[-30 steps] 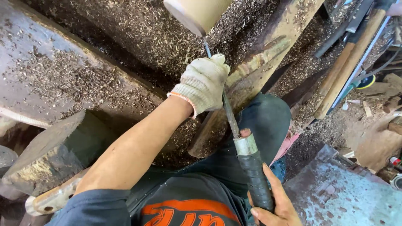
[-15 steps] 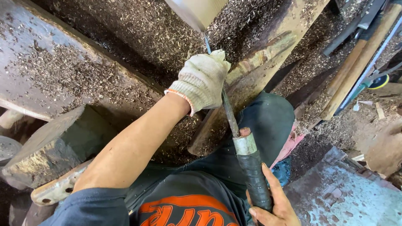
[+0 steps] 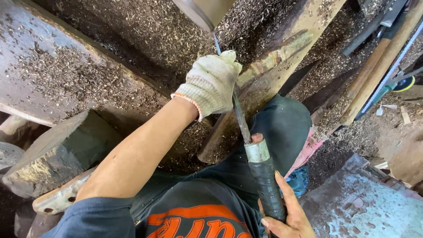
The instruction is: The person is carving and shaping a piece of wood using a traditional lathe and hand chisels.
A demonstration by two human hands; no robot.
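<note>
A long turning chisel (image 3: pixel 241 121) with a black taped handle and a metal collar runs up the middle toward a pale round wooden workpiece (image 3: pixel 203 10) at the top edge. My left hand (image 3: pixel 211 81), in a white knit glove, is closed around the steel shaft near the tip. It rests against a worn wooden bar (image 3: pixel 260 83). My bare right hand (image 3: pixel 282 211) grips the black handle low in the frame, above my dark-trousered knee (image 3: pixel 282 128).
Wood shavings cover the heavy beam (image 3: pixel 66 75) on the left and the ground beyond. A wooden block (image 3: pixel 57 154) lies at lower left. Several long-handled tools (image 3: pixel 379 66) lean at the right. A grey slab (image 3: pixel 365 207) sits at lower right.
The view has shifted, so the workpiece sits higher and is cut off more by the top edge. Both hands keep their grip on the chisel.
</note>
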